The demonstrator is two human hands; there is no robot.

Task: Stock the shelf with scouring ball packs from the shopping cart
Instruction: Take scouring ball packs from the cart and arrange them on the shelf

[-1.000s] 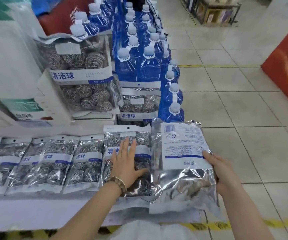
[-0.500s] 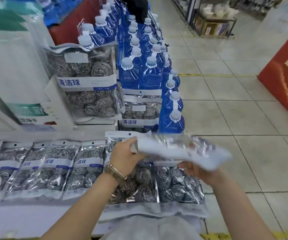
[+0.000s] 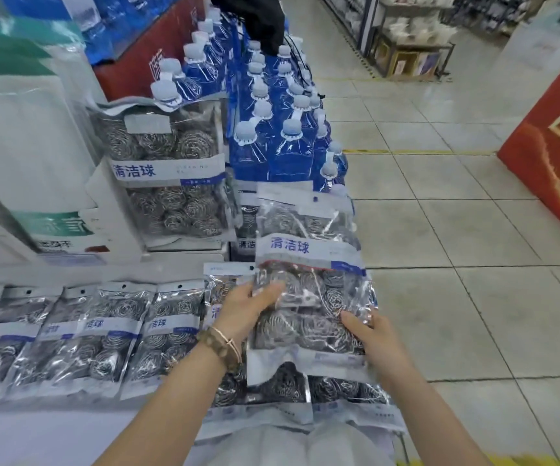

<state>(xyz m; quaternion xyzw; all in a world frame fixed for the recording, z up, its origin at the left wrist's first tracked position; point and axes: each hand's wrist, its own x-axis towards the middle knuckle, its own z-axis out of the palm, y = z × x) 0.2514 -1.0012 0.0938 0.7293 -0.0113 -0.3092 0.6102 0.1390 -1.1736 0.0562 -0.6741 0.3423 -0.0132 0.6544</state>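
Head view. Both hands are on one scouring ball pack (image 3: 309,297), front side up, over the right end of the white shelf (image 3: 36,438).

Pack: a clear bag holding steel-wire balls above and below a white-and-blue band. The band reads "清洁球"; the smaller print is too blurred to read.

Left hand (image 3: 241,311): fingers curled over the pack's left edge, fingertips on its front face. A beaded bracelet (image 3: 219,344) sits on this wrist.

Right hand (image 3: 372,338): fingers curled round the lower right edge, gripping it.

Directly under the held pack, two more packs (image 3: 346,391) lie flat side by side, mostly covered. To their left, a row of packs (image 3: 103,331) lies flat along the shelf, each overlapping the next. The same band is partly legible on them.

Far left: an upright pack (image 3: 167,169) of the same wire balls stands facing the camera, its band reading "清洁球". It is just beside white cartons (image 3: 19,129) with green bands whose print is illegible. Another pack (image 3: 248,230) shows between the upright one and the held one, with only "清洁" visible.

Behind these, blue bottles (image 3: 272,146) with pale caps stand in rows running far.

Right: tiled floor (image 3: 440,264) and a red display (image 3: 557,146) with pale lettering cut off by the frame edge.
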